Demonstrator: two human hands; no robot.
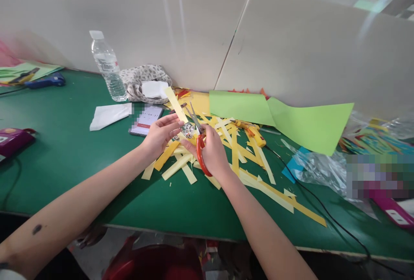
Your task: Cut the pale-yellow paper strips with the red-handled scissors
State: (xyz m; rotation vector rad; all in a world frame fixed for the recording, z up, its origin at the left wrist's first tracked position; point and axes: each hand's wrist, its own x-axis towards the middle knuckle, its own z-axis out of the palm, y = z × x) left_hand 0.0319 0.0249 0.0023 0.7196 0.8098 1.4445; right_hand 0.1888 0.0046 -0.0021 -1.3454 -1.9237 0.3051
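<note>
My left hand [161, 135] is closed, its fingertips pinching a pale yellow paper strip [175, 103] and the left edge of a small round speckled disc [188, 130]. The strip points up and away from the disc; whether the two are joined I cannot tell. In my right hand [212, 150] is a pair of scissors with red handles [201, 155]. Their metal blades point away from me, parted at the tips, just right of the strip. My right thumb lies close to the disc's lower edge. Under both hands, yellow paper strips [234, 148] lie scattered in a loose pile.
On the green table [64, 150] stand a water bottle [109, 66] and a phone [147, 120] beside white tissue [108, 115]. Green paper sheets [241, 106] lie behind the strips. A yellow glue gun [255, 135] trails a black cord rightward, near clear plastic [326, 170]. A partition [194, 34] closes the back.
</note>
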